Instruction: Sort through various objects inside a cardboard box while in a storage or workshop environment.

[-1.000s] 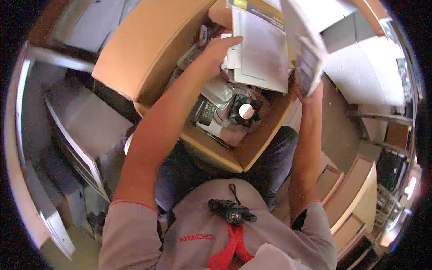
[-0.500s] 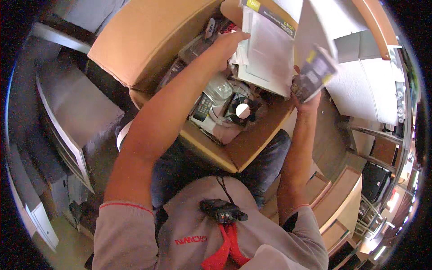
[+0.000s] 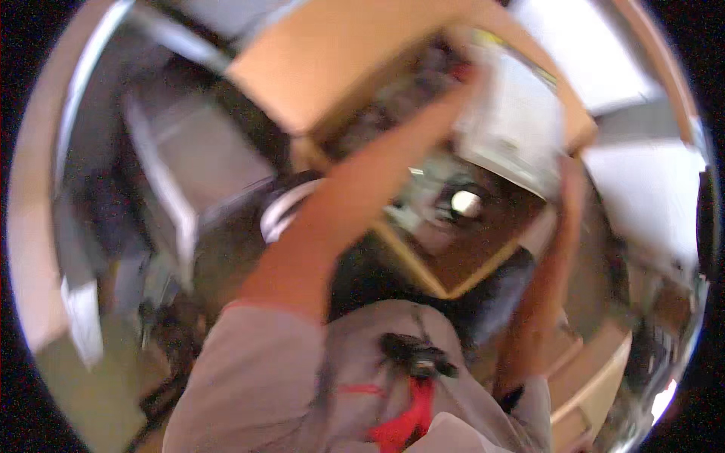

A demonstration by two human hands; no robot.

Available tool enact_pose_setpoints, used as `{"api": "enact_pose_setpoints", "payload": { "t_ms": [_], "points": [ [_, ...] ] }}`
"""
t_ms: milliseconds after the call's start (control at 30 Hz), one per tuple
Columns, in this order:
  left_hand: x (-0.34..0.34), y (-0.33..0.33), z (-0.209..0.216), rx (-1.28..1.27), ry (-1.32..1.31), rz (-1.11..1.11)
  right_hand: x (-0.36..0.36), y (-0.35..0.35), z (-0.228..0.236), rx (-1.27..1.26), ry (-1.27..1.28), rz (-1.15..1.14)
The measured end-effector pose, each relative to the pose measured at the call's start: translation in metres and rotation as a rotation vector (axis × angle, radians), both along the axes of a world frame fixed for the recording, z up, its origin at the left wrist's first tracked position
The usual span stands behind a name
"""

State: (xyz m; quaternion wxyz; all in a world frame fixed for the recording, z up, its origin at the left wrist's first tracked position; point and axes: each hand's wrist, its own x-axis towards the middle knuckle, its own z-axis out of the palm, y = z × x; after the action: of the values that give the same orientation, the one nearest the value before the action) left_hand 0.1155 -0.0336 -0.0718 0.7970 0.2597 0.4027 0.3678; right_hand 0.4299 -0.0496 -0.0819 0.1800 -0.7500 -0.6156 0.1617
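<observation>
Above an open cardboard box (image 3: pixel 411 253) I hold a flat, whitish rectangular package (image 3: pixel 521 113) with a dark and yellow header strip along its top. My left hand (image 3: pixel 470 59) reaches across the box and grips the package by its upper left edge. Against its right edge, my right hand (image 3: pixel 565 170) is closed, though its fingers are smeared by motion. Below the package, inside the box, a dark fan-like part with a bright round centre (image 3: pixel 466 203) shows. Dark, blurred items (image 3: pixel 385 106) fill the box's left side.
A broad flap (image 3: pixel 302 68) of the box spreads out to the upper left. A grey panel-like piece (image 3: pixel 211 166) stands at the left. White flat surfaces (image 3: pixel 642 189) lie at the right, with wooden drawer-like pieces (image 3: pixel 596 370) at the lower right.
The view has shifted, so the box appears further right. The small dark and yellow package in my right hand is no longer distinguishable; that hand is now at the whitish package's right edge.
</observation>
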Motion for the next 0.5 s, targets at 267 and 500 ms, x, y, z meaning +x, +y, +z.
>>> {"api": "enact_pose_setpoints", "payload": {
  "t_ms": [267,500],
  "points": [
    [-0.012,-0.027,0.019,0.203,0.547,0.112,-0.026,0.005,-0.049,0.017,0.347,-0.047],
    [0.001,-0.037,0.048,0.242,0.773,0.221,-0.014,-0.005,-0.027,0.308,0.482,0.108]
  ]
}}
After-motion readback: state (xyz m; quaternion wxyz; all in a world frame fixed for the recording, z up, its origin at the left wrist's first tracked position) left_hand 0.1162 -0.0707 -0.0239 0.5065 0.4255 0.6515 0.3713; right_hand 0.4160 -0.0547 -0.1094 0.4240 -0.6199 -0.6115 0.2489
